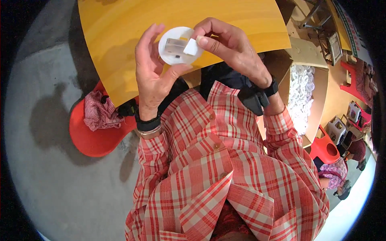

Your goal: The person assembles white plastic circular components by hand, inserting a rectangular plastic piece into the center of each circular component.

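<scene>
My left hand [152,74] holds a round white plastic base [164,45] by its edge, thumb below and fingers at the left rim. A rectangular recess, like a battery compartment, and a small dark spot show on its face. My right hand [237,48] pinches a small white rectangular piece [191,47], like a cover, between thumb and forefinger. The piece overlaps the right part of the base, beside the recess. I cannot tell whether the two touch. Both hands are raised over the near edge of the yellow table [120,36].
An open cardboard box [317,100] full of white and clear plastic parts stands to my right. At the left is a red stool [96,142] with a checked cloth [100,112] on it. Red chairs [323,148] and other people [335,172] are further right.
</scene>
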### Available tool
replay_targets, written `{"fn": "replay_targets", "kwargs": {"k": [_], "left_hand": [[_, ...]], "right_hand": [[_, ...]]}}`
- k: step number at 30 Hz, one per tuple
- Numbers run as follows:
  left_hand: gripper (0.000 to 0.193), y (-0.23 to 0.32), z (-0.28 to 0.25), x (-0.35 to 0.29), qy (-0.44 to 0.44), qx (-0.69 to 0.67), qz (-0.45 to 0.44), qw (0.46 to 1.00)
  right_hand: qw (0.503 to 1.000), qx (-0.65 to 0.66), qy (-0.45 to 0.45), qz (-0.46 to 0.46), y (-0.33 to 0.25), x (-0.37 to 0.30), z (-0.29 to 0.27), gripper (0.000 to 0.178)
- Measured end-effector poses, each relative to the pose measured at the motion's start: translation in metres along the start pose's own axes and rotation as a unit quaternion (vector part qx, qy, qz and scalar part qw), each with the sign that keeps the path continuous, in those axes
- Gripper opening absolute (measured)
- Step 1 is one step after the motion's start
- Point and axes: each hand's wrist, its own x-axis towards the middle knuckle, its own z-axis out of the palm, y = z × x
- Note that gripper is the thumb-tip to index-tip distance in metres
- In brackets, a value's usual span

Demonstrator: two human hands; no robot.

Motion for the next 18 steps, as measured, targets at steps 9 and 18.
{"fn": "replay_targets", "kwargs": {"k": [9,18], "left_hand": [[0.066,-0.003,0.0,-0.014,0.033,-0.156,-0.103,0.982],[0.06,-0.016,-0.003,-0.012,0.039,-0.146,-0.045,0.988]], "right_hand": [[0.986,-0.068,0.065,-0.141,0.008,-0.005,0.01,0.017],[0.982,-0.081,0.136,-0.108,0.006,0.001,0.009,0.013]]}}
